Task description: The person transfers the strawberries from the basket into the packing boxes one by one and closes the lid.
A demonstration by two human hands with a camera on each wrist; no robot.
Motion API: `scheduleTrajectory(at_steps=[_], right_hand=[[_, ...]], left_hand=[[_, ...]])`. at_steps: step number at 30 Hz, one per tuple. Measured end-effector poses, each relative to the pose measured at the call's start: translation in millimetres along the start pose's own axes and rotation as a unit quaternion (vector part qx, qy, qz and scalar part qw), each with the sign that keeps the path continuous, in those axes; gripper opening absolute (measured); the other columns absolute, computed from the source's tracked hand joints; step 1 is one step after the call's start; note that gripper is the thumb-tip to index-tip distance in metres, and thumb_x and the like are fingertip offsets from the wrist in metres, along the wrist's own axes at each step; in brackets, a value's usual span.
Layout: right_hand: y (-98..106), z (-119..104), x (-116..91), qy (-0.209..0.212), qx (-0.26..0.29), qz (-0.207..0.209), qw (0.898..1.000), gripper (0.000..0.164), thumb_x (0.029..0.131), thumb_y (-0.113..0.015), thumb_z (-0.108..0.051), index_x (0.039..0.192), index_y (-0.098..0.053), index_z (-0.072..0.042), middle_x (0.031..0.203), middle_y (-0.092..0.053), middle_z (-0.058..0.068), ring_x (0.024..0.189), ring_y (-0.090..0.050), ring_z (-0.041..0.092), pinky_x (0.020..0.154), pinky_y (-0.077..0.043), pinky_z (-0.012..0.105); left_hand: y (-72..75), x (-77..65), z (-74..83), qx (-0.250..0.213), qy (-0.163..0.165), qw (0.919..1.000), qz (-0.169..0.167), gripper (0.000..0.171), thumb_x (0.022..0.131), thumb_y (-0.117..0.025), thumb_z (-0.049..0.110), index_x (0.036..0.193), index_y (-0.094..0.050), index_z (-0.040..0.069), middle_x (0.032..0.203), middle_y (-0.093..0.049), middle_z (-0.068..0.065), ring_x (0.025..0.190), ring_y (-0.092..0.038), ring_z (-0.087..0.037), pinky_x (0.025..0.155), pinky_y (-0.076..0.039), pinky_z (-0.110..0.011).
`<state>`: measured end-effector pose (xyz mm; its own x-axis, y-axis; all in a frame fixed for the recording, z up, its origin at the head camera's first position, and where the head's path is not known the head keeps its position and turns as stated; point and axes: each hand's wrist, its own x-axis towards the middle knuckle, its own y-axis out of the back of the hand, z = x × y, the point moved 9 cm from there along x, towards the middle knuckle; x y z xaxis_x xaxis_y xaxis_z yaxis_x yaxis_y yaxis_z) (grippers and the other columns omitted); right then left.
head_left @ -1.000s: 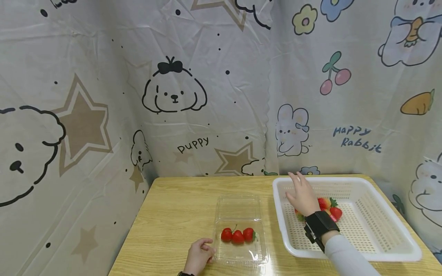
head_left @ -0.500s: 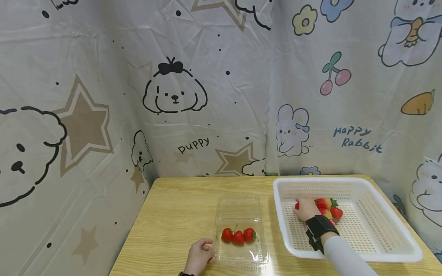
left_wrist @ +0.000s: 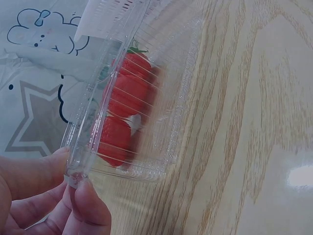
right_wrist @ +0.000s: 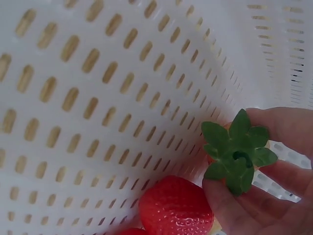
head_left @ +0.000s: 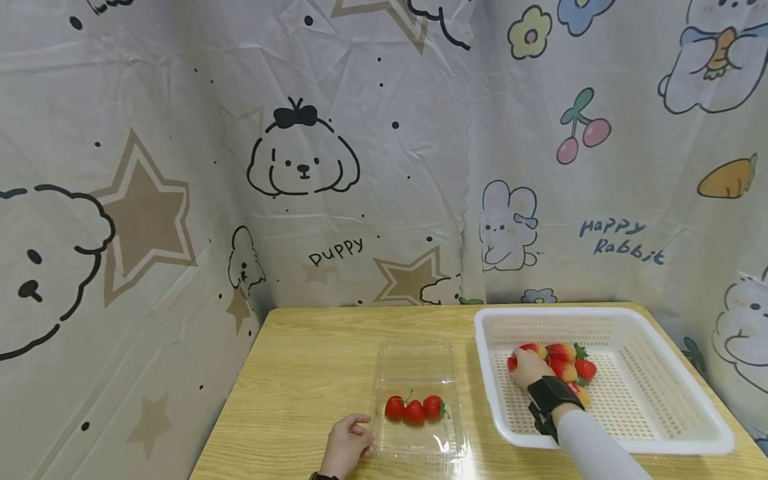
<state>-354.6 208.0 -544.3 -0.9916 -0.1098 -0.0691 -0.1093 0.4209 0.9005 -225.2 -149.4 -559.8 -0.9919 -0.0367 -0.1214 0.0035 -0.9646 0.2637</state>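
In front of a cloth (head_left: 372, 153) reading "Puppy" and "Happy Rabbit", the right hand (head_left: 529, 369) grips a strawberry (right_wrist: 239, 152) inside the white basket (head_left: 648, 413), the left hand (head_left: 347, 445) pinching the clear box (head_left: 420, 440) on the worktop (head_left: 300, 373).

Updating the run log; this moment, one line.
left hand: pinches clamshell edge | right hand: grips strawberry inside white basket | clamshell: open, three strawberries

Behind the right fingers (right_wrist: 288, 128), 1 black strap (head_left: 555, 395), then 1 light-grey sleeve (head_left: 597, 440); behind the left fingers (left_wrist: 34, 177), 1 dark band (head_left: 322, 476).
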Motion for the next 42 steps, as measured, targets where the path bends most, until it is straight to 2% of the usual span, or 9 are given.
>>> scheduleTrajectory(at_steps=[10, 15, 18, 22, 26, 29, 32, 38, 42], right_hand=[[4, 0, -1, -0.001, 0.018, 0.008, 1.000, 0.031, 0.073, -0.064, -0.006, 0.099, -0.058, 0.008, 0.090, -0.061, 0.020, 0.079, -0.056, 0.031, 0.076, -0.047, 0.051], [23, -3, -4, 0.011, 0.070, 0.073, 0.995, 0.036, 0.072, -0.062, -0.011, 0.103, -0.058, 0.008, 0.094, -0.061, 0.025, 0.080, -0.058, 0.036, 0.072, -0.048, 0.049], [40, -9, -5, 0.012, 0.131, 0.112, 0.985, 0.038, 0.076, -0.061, -0.012, 0.108, -0.056, 0.008, 0.097, -0.059, 0.028, 0.078, -0.059, 0.035, 0.067, -0.049, 0.044], [60, -27, -6, 0.013, 0.211, 0.148, 0.966, 0.041, 0.082, -0.061, -0.013, 0.118, -0.052, 0.005, 0.108, -0.056, 0.027, 0.086, -0.058, 0.033, 0.070, -0.050, 0.038], [75, -62, -8, 0.062, 0.268, 0.167, 0.947, 0.042, 0.083, -0.063, -0.009, 0.121, -0.051, 0.003, 0.114, -0.054, 0.025, 0.096, -0.055, 0.035, 0.079, -0.050, 0.042], [76, -94, -12, 0.119, 0.288, 0.157, 0.937, 0.044, 0.080, -0.066, -0.003, 0.121, -0.052, 0.004, 0.114, -0.053, 0.023, 0.097, -0.055, 0.035, 0.080, -0.050, 0.043], [71, -126, -20, 0.173, 0.282, 0.138, 0.934, 0.044, 0.077, -0.068, 0.000, 0.119, -0.054, 0.003, 0.111, -0.055, 0.021, 0.097, -0.056, 0.033, 0.077, -0.052, 0.040], [39, -179, -35, 0.297, 0.205, 0.054, 0.931, 0.042, 0.077, -0.069, -0.001, 0.117, -0.056, -0.001, 0.110, -0.056, 0.014, 0.093, -0.057, 0.024, 0.074, -0.053, 0.028], [12, -203, -45, 0.351, 0.141, -0.016, 0.926, 0.040, 0.079, -0.068, -0.004, 0.117, -0.056, -0.002, 0.112, -0.056, 0.012, 0.094, -0.056, 0.021, 0.075, -0.051, 0.025]], left_hand=[[0.3, 0.0, 0.6, 0.000, -0.002, 1.0000, -0.003, 0.031, 0.076, -0.062, -0.006, 0.103, -0.053, -0.017, 0.068, -0.053, -0.004, 0.052, -0.052, -0.009, 0.049, -0.050, -0.027], [-0.2, -1.0, 1.6, 0.000, -0.001, 1.0000, -0.006, 0.031, 0.076, -0.062, -0.006, 0.103, -0.053, -0.018, 0.068, -0.053, -0.004, 0.053, -0.052, -0.010, 0.049, -0.050, -0.027], [-0.2, -0.8, 1.0, 0.004, 0.001, 1.0000, -0.006, 0.031, 0.076, -0.062, -0.006, 0.103, -0.054, -0.017, 0.068, -0.053, -0.004, 0.053, -0.052, -0.010, 0.050, -0.051, -0.028], [0.2, 0.2, 1.0, 0.006, 0.002, 1.0000, -0.004, 0.030, 0.076, -0.062, -0.006, 0.103, -0.054, -0.017, 0.069, -0.054, -0.004, 0.053, -0.052, -0.009, 0.050, -0.052, -0.029], [0.0, 0.4, 1.0, 0.006, 0.003, 1.0000, -0.004, 0.030, 0.076, -0.062, -0.005, 0.103, -0.054, -0.017, 0.069, -0.054, -0.004, 0.052, -0.051, -0.008, 0.050, -0.051, -0.029], [0.1, 0.4, 1.0, 0.005, 0.000, 1.0000, -0.002, 0.030, 0.076, -0.062, -0.005, 0.103, -0.054, -0.017, 0.069, -0.054, -0.004, 0.051, -0.051, -0.008, 0.049, -0.051, -0.028], [0.2, 0.3, 0.3, 0.003, -0.002, 1.0000, -0.001, 0.030, 0.076, -0.062, -0.006, 0.102, -0.054, -0.017, 0.069, -0.054, -0.004, 0.051, -0.051, -0.008, 0.049, -0.051, -0.028], [1.1, -0.6, 0.1, 0.002, 0.001, 1.0000, 0.002, 0.030, 0.076, -0.062, -0.005, 0.102, -0.054, -0.017, 0.068, -0.053, -0.004, 0.051, -0.051, -0.009, 0.049, -0.051, -0.028], [0.6, -1.2, 1.9, -0.002, -0.001, 1.0000, 0.001, 0.030, 0.076, -0.062, -0.006, 0.102, -0.054, -0.017, 0.069, -0.054, -0.005, 0.051, -0.051, -0.008, 0.049, -0.051, -0.027]])
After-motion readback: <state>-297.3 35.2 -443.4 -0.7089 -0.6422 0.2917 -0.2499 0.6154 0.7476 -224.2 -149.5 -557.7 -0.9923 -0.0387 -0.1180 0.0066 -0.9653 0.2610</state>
